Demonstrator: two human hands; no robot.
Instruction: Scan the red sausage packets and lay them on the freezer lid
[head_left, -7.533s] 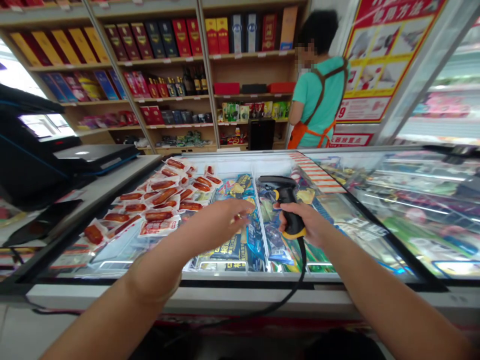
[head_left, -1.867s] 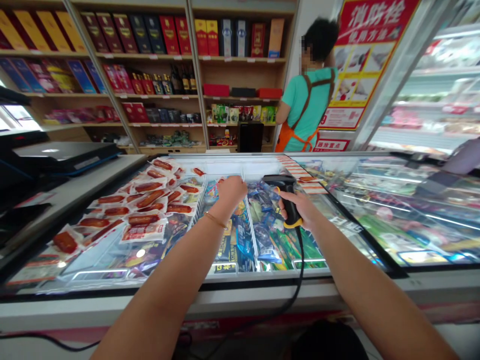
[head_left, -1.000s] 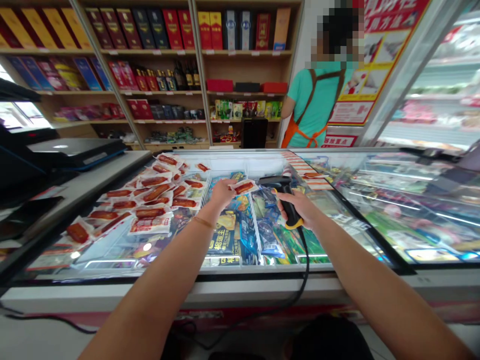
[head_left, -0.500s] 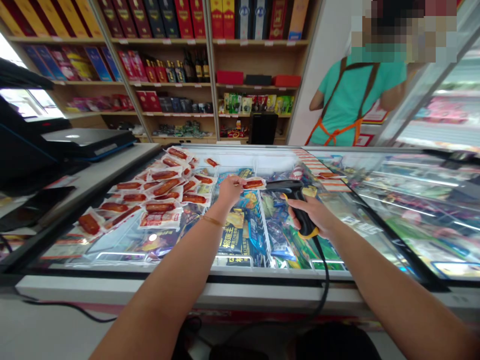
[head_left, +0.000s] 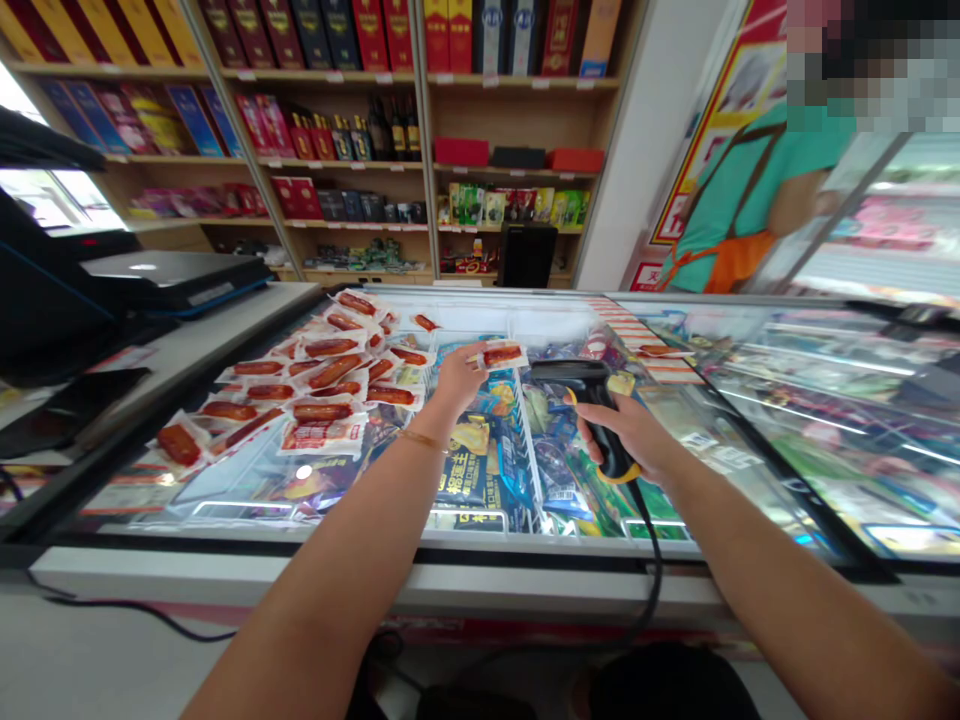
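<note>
- Head camera shows me the left hand (head_left: 459, 378) pinching one end of a sausage pack (head_left: 502, 355); the pack lies nearly level above the freezer (head_left: 525, 578), its far end pointing right.
- I see the right hand (head_left: 636, 430) wrapped around the grip of a black and yellow scanner (head_left: 596, 380), whose head faces left, just beside the held pack.
- A thin bracelet (head_left: 424, 440) circles the left wrist, and a black cable (head_left: 657, 560) drops from the scanner's grip past the freezer's front edge.
- Beneath the hands I make out blue packages (head_left: 465, 465) and a white wire divider (head_left: 529, 455).
- More sausage packs (head_left: 330, 372) lie spread and overlapping to the left of the left hand; a single pack (head_left: 660, 350) rests right of the scanner, on an orange-striped strip (head_left: 637, 325).
- Farther out I find a flat-topped device (head_left: 176, 270) on the left counter (head_left: 289, 300), shelves (head_left: 525, 82) of boxes behind, and a co-worker (head_left: 750, 185) in teal and orange at right.
</note>
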